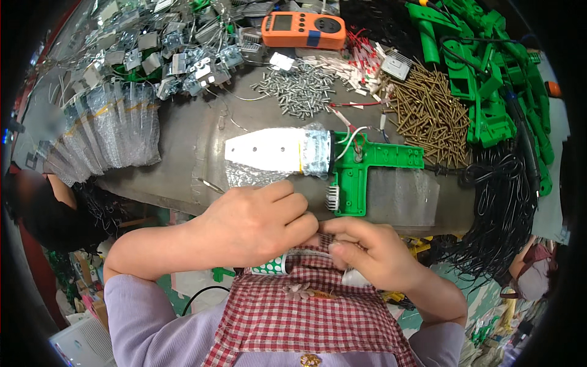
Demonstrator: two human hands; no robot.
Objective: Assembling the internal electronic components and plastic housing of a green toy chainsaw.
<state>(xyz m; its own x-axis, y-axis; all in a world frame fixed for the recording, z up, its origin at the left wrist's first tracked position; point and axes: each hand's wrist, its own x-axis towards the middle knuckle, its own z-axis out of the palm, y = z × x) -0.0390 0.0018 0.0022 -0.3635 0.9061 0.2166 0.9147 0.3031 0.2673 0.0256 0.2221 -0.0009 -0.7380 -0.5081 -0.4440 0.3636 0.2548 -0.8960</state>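
My left hand (260, 223) is closed, its fingers curled, at the table's front edge. Facing it, my right hand (376, 252) has thumb and fingers drawn together. The fingertips nearly meet in front of my checked apron; whatever they hold is hidden or too small to name. A white item (356, 278) shows under my right hand, and a white piece with green dots (270, 266) below my left. Just beyond the hands lies an open green plastic tool housing (351, 183) with wires and a small finned metal piece (332, 198). A bright flat plate (263, 150) in clear wrap adjoins it.
Silver screws (296, 92), brass-coloured screws (431, 113) and an orange meter (304, 30) lie farther back. Metal parts (174, 61) and wrapped plates (113, 125) fill the left. Green housings (483, 79) and black cables (489, 214) crowd the right. Another person's head (52, 211) is at far left.
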